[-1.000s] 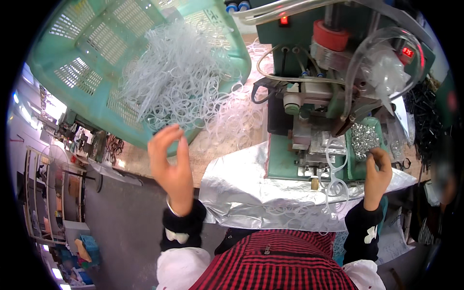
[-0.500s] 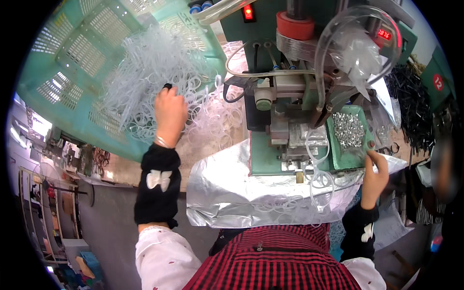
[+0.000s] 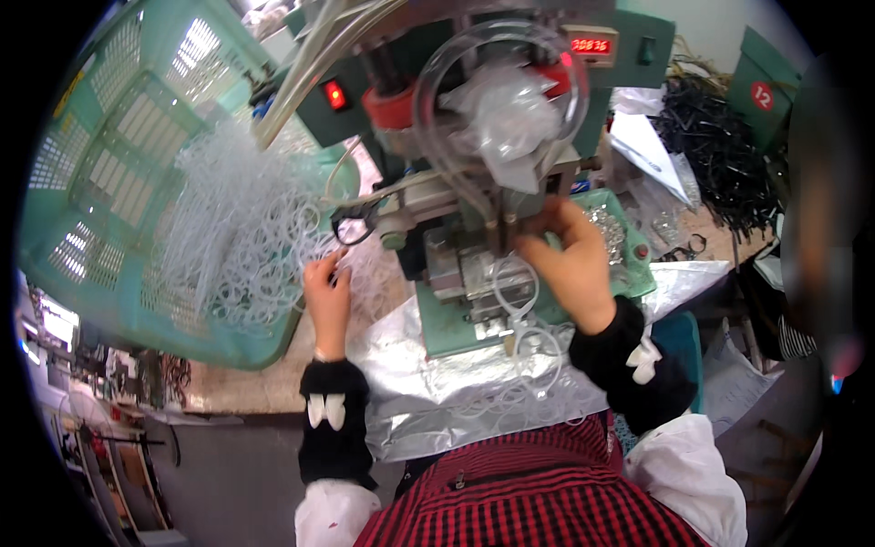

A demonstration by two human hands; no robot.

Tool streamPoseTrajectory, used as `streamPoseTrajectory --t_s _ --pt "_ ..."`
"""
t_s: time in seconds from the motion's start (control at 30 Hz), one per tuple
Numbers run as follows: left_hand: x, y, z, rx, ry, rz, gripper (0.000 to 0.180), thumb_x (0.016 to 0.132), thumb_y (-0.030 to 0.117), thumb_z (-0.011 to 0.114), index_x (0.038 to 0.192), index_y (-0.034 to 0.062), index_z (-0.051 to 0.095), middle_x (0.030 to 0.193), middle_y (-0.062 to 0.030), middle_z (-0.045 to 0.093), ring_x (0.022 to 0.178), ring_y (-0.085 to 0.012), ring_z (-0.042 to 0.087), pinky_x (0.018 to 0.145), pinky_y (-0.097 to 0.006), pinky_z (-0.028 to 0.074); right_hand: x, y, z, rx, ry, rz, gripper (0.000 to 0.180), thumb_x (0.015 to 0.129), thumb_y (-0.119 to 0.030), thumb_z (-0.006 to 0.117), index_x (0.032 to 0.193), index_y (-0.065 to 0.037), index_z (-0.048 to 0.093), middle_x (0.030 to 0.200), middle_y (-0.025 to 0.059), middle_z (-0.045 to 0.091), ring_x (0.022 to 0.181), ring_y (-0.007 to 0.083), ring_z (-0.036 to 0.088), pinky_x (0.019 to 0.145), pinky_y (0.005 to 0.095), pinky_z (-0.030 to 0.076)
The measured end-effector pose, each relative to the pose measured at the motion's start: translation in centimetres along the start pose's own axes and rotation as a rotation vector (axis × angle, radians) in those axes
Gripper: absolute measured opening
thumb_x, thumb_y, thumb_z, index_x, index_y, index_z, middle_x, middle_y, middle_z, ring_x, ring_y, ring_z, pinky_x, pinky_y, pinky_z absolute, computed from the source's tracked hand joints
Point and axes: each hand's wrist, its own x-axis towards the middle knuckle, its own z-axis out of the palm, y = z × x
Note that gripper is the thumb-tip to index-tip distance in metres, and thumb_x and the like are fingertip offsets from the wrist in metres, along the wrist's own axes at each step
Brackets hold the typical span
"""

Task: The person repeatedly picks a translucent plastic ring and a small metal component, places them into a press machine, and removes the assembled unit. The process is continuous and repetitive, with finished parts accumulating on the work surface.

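In front of me a green bench press [image 3: 447, 342] holds a clear plastic piece with two rings [image 3: 538, 360], which hangs from its metal fixture [image 3: 483, 278] over the front edge. My right hand [image 3: 574, 269] reaches in beside the press head, fingers bent and thumb toward the fixture; what the fingertips grip is too blurred to name. My left hand [image 3: 328, 292] is left of the press, by loose clear plastic loops [image 3: 369, 283]. Its fingers are curled together, and anything in them is too small to make out. Right of the fixture, small shiny metal parts [image 3: 605, 228] lie in a green tray [image 3: 638, 273].
A large green basket [image 3: 109, 301] full of clear plastic straps [image 3: 228, 210] leans at the left. Silver foil [image 3: 410, 392] covers the bench's front edge, with clear rings on it. Black strips [image 3: 720, 146] are heaped at the far right. Clear tubes [image 3: 310, 73] hang above.
My right hand has moved left from the tray's front corner to the press head. My left hand has drawn back toward me from the strap heap. The view has shifted rightward.
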Motion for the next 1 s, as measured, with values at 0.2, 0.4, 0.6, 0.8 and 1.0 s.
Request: streamPoseTrajectory --t_s 0.2,0.4,0.6,0.8,1.0 --pt "-2.4 10.8 -3.5 -0.987 0.179 -0.473 0.028 0.101 0.016 0.058 0.126 0.0034 0.061 0.107 -0.0064 0.060 0.085 -0.0133 0.059 0.074 -0.028 0.049 -2.1 0.1 1.1 0.213 0.103 0.082 0.045 0.082 0.003 0.071 0.125 0.003 0.056 0.094 0.0025 0.063 0.089 0.0093 0.060 0.083 0.0221 0.046" --pt "4.0 22.3 -7.6 -0.941 0.180 0.203 0.024 0.102 0.008 0.055 0.124 0.0002 0.051 0.110 -0.0140 0.060 0.091 -0.0245 0.064 0.075 -0.036 0.057 -2.3 -2.1 2.8 0.612 0.074 0.246 0.047 0.085 0.008 0.068 0.129 0.003 0.054 0.093 0.0025 0.067 0.087 0.0095 0.062 0.083 0.0219 0.048" --pt "4.0 22.8 -6.9 -0.866 0.179 0.274 0.019 0.097 0.002 0.055 0.115 -0.0038 0.057 0.104 -0.0172 0.066 0.082 -0.0255 0.067 0.075 -0.036 0.057 -3.5 -4.8 1.8 0.079 0.011 0.070 0.054 0.082 0.001 0.069 0.135 0.001 0.053 0.115 0.0092 0.067 0.102 0.0182 0.064 0.095 0.0305 0.048" --pt "0.8 24.3 -3.2 -0.388 -0.052 0.914 0.027 0.069 0.008 0.075 0.096 0.0100 0.073 0.108 -0.0071 0.071 0.071 -0.0216 0.061 0.063 -0.033 0.057 -1.3 0.2 -6.8 -0.430 0.206 -0.157 0.041 0.084 0.000 0.065 0.125 0.001 0.063 0.116 0.0134 0.069 0.110 0.0215 0.064 0.098 0.0329 0.048" --pt "0.0 22.7 -0.6 -0.378 0.026 1.001 0.028 0.069 0.008 0.075 0.097 0.0096 0.073 0.108 -0.0069 0.070 0.081 -0.0227 0.066 0.073 -0.035 0.062 -5.2 3.3 -10.3 -0.846 0.123 0.151 0.029 0.080 -0.009 0.073 0.108 -0.002 0.068 0.086 0.0097 0.065 0.082 0.0258 0.063 0.074 0.0360 0.051"
